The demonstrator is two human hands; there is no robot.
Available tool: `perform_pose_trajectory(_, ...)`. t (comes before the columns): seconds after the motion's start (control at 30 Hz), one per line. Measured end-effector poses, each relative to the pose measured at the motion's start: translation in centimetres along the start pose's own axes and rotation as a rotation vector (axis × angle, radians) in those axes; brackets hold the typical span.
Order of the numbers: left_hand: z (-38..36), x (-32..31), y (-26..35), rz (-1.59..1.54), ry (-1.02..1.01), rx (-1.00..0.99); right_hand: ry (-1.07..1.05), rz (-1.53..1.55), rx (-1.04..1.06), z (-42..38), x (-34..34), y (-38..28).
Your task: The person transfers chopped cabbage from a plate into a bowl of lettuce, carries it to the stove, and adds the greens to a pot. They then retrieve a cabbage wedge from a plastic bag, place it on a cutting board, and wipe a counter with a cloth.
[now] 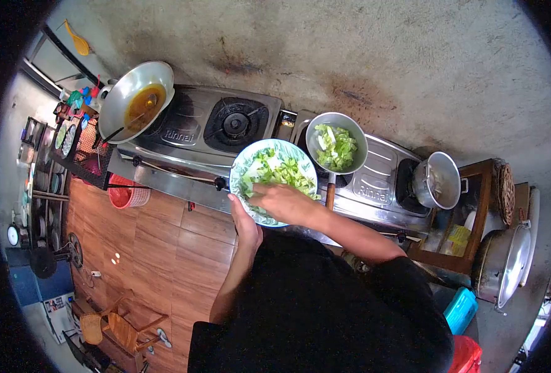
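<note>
My left hand [246, 222] grips the near rim of a white plate with a green pattern [239, 166], holding it tilted in front of the stove. Chopped leafy greens [282, 172] lie across the plate. My right hand [287, 203] reaches over the plate, its fingers bent into the greens and closed on some of them; the fingertips are partly hidden. Just right of the plate, a saucepan [362, 152] with a wooden handle sits on a burner. Cut greens [336, 149] float in its liquid.
A wok [115, 104] with brown oil and a utensil sits on the left stove [181, 118], beside a bare burner [235, 123]. Another pot [443, 177] stands on the right stove [378, 171]. A large lidded pot [493, 264] is far right. A pink basket [140, 196] stands below left.
</note>
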State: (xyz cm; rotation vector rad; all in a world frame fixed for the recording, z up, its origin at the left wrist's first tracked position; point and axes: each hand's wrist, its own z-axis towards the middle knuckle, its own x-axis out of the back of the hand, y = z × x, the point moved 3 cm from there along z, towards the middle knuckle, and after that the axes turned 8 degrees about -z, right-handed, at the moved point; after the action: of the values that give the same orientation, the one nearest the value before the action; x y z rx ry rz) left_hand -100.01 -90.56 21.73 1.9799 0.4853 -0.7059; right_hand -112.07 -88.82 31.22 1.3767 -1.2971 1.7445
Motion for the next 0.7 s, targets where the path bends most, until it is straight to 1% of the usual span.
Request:
perform_pose_trajectory(0.03, 0.1, 0.2, -0.2, 0.007, 0.013, 0.001, 0.0, -0.002, 0.0, -0.1, 0.1, 0.2)
perform_pose_trajectory(0.1, 0.0, -0.2, 0.2, -0.013, 0.004, 0.01, 0.063, 0.198, -0.043, -0.2, 0.7, 0.9)
perform_pose_trajectory(0.13, -0.1, -0.4, 0.3, -0.031, -0.004, 0.02, 0.063, 0.197, -0.042, -0.3, 1.0, 1.3)
perform_pose_trajectory(0.2, 0.2, -0.6, 0.3, -0.04, -0.027, 0.011, 0.23, 0.461, -0.103, -0.6, 2.5, 2.6)
perform_pose_trajectory(0.23, 0.4, -0.7, 0.3, -0.046, -0.047, 0.003, 0.26, 0.534, -0.148, -0.9, 3.0, 3.2)
perform_pose_trajectory(0.27, 0.6, -0.7, 0.2, -0.051, -0.05, 0.001, 0.247, 0.611, -0.217, -1.2, 3.2, 3.9)
perform_pose_trajectory(0.33, 0.9, -0.8, 0.1, -0.105, -0.095, 0.002, 0.334, 0.701, -0.255, -1.8, 3.1, 5.3)
perform_pose_trajectory(0.37, 1.0, -1.0, 0.2, -0.109, -0.099, 0.002, 0.335, 0.696, -0.255, -2.0, 3.3, 5.6)
perform_pose_trajectory(0.43, 1.1, -1.4, 0.3, -0.085, -0.119, -0.002, 0.326, 0.95, -0.425, -2.6, 3.5, 6.6)
perform_pose_trajectory(0.47, 1.2, -1.5, 0.2, -0.091, -0.124, -0.002, 0.327, 0.942, -0.426, -2.8, 3.7, 7.2)
perform_pose_trajectory(0.53, 1.3, -1.8, 0.1, -0.153, -0.11, 0.02, 0.412, 1.042, -0.438, -3.4, 4.0, 8.4)
perform_pose_trajectory(0.6, 1.3, -2.2, 0.2, -0.161, -0.111, 0.015, 0.452, 1.063, -0.478, -4.1, 4.4, 9.3)
perform_pose_trajectory(0.67, 1.3, -2.3, 0.2, -0.166, -0.112, 0.012, 0.517, 1.167, -0.524, -5.3, 4.7, 10.8)
perform_pose_trajectory(0.7, 1.3, -2.2, 0.2, -0.166, -0.101, 0.01, 0.549, 1.153, -0.529, -5.9, 5.3, 11.4)
